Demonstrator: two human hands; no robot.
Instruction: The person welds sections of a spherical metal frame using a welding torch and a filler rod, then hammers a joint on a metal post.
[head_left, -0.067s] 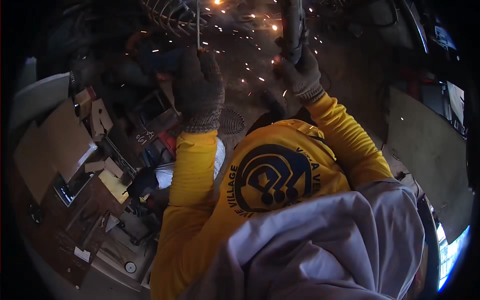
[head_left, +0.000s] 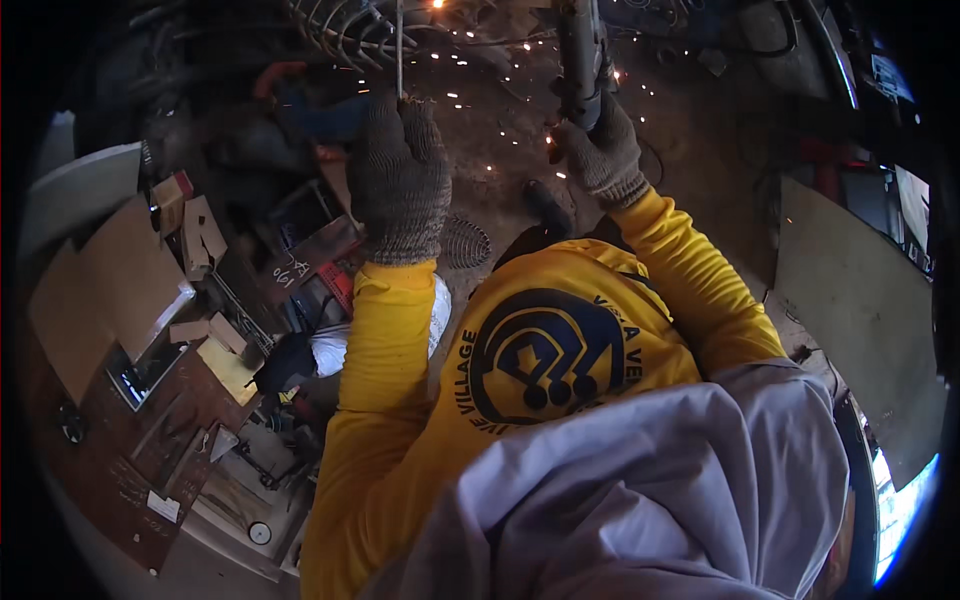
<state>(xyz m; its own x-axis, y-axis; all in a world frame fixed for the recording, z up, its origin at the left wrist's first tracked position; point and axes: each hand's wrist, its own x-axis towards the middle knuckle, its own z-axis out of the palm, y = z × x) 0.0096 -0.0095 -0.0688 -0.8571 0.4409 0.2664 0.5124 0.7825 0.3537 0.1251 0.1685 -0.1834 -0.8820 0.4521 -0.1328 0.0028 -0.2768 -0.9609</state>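
Observation:
My left hand [head_left: 402, 185], in a knitted work glove, is closed on the lower end of a thin straight metal rod [head_left: 399, 50] that runs up past the top edge. To its right, my right hand [head_left: 605, 158], gloved alike, wraps round a dark tubular tool [head_left: 580, 65], which also points up and out of the picture. Its exact kind does not show. Small orange and white sparks fly between and above the hands, and a bright glow [head_left: 437, 4] sits at the top edge. Curved metal bars [head_left: 345, 30] lie just left of the rod.
Below me at the left, a brown table [head_left: 150, 470] bears tools and scraps, with cardboard sheets [head_left: 110, 280] beyond it. A wire coil [head_left: 465, 243] lies on the floor near my left wrist. At the right leans a large greyish panel [head_left: 855, 320]. A dark shoe [head_left: 548, 205] shows below.
The sparks are fewer and have shifted, and the scene looks a little brighter. Both hands keep their grips and stay nearly in place.

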